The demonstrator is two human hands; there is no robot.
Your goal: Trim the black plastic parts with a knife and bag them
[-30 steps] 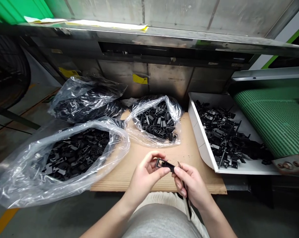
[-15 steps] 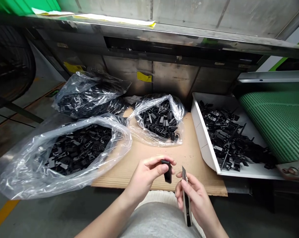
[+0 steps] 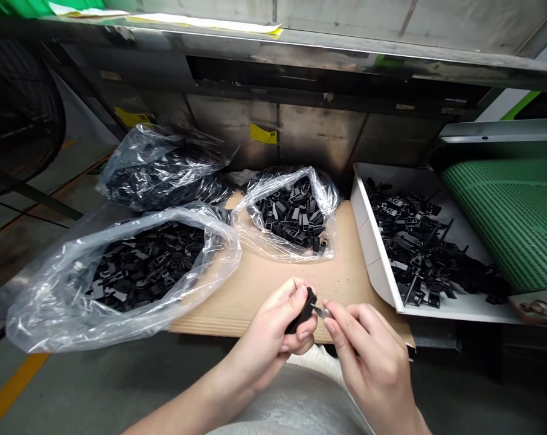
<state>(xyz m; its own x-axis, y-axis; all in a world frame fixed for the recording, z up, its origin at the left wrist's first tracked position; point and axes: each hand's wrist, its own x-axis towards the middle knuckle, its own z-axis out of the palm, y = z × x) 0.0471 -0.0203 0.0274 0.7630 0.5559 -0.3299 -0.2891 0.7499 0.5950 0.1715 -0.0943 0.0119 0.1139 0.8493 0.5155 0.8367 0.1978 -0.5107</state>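
Note:
My left hand [image 3: 273, 329] is closed around a small black plastic part [image 3: 303, 313], held low in the middle of the view above my lap. My right hand [image 3: 368, 356] grips a thin utility knife [image 3: 319, 310], and its metal blade tip touches the end of the black part. Most of the knife's handle is hidden inside my right hand. Both hands hover just in front of the near edge of a brown cardboard sheet [image 3: 264, 284].
Three clear plastic bags hold black parts: a large one [image 3: 133, 272] at left, one [image 3: 160, 169] behind it, a small one [image 3: 291, 214] in the middle. A white tray [image 3: 373, 254] of black parts sits at right, beside a green conveyor belt [image 3: 513, 211].
My left hand has turned the black part and drawn it closer. My right hand has swung the knife from upright to point its blade tip against the part.

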